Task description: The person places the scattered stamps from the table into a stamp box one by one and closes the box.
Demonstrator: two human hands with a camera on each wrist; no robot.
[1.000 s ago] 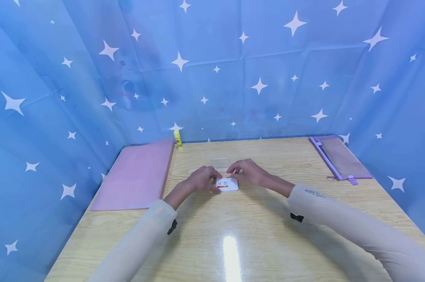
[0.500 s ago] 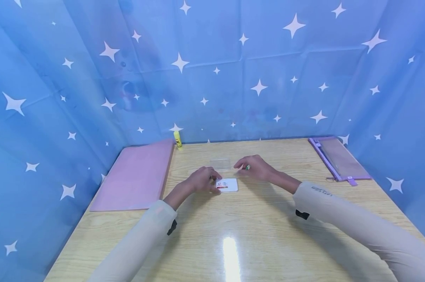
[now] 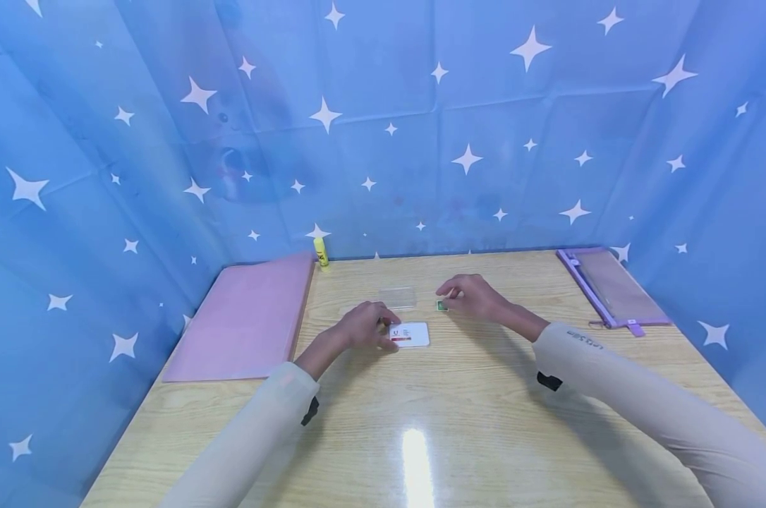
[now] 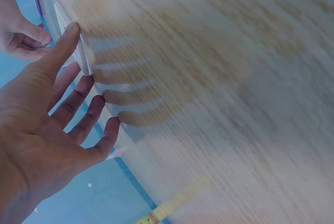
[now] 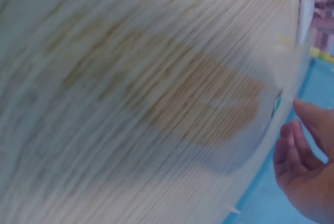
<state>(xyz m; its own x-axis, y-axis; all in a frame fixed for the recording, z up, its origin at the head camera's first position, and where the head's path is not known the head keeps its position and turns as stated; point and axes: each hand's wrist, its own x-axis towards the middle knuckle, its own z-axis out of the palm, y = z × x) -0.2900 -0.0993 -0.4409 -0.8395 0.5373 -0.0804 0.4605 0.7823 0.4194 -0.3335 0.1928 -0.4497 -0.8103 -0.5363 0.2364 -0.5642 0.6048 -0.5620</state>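
Seeing the green piece [image 3: 441, 306] down now, apart from the white card [image 3: 415, 334] my left hand [image 3: 362, 324] pinches; right hand [image 3: 475, 296] looks loosened.

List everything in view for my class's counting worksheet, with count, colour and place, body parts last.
Curtain: at least 1, blue with pale stars, behind and beside the table
Table: 1, light wood, under everything
Folder: 1, pink, left side
Tube: 1, yellow, upright near the back edge
Plastic piece: 1, clear, behind the card
Card: 1, white with print, middle
Small piece: 1, green, by the right fingertips
Pouch: 1, purple-edged, right side
Sleeves: 2, pale, on both arms
Left hand: 1, at the card's left end
Right hand: 1, right of the plastic piece
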